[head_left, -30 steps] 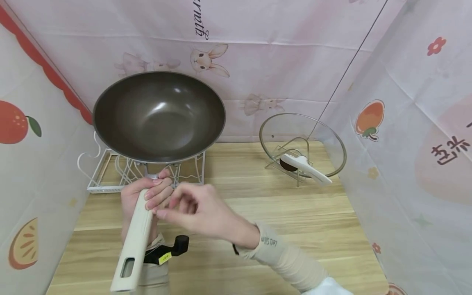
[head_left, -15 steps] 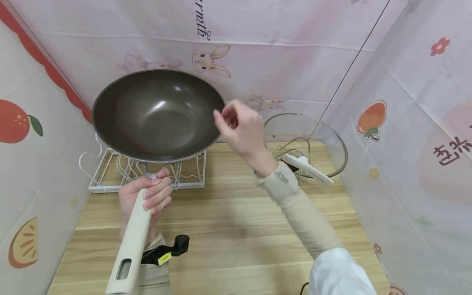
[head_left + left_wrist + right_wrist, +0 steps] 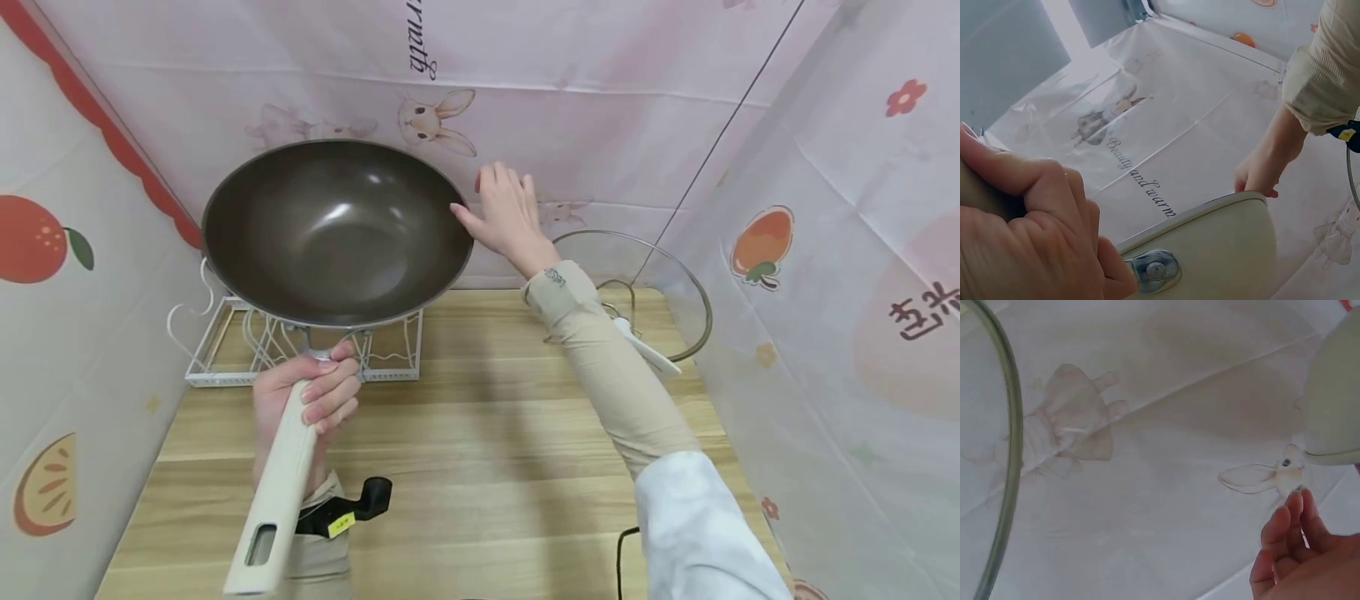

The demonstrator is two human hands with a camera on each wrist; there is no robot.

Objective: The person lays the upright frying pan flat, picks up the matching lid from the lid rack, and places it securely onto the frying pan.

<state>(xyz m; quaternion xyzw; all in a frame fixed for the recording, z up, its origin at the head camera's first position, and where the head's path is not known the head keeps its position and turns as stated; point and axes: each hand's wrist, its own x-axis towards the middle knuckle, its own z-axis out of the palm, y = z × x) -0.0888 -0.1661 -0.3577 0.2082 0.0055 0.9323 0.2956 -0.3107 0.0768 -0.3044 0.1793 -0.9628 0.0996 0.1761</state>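
My left hand (image 3: 311, 400) grips the cream handle (image 3: 273, 492) of a wok (image 3: 337, 225) with a dark brown inside, raised and tilted toward me. In the left wrist view, the wok's pale outer side (image 3: 1229, 250) and a metal handle bracket (image 3: 1157, 272) show beyond my knuckles. My right hand (image 3: 510, 208) is at the wok's right rim, the thumb overlapping the edge and the other fingers extended upward. From the right wrist view, the fingers (image 3: 1304, 506) look loosely bent with nothing between them, just below the wok's pale outside.
Below the wok, a white wire rack (image 3: 225, 358) stands on the wooden table (image 3: 465, 467). To the right, a glass lid (image 3: 705, 308) with a white knob leans on a wire stand, partly hidden behind my right arm. Printed sheets (image 3: 600, 100) wall in the back and sides.
My right hand has left the spot beside my left hand at the handle and moved up and right to the wok's rim, its fingers spreading. The left hand keeps its grip.
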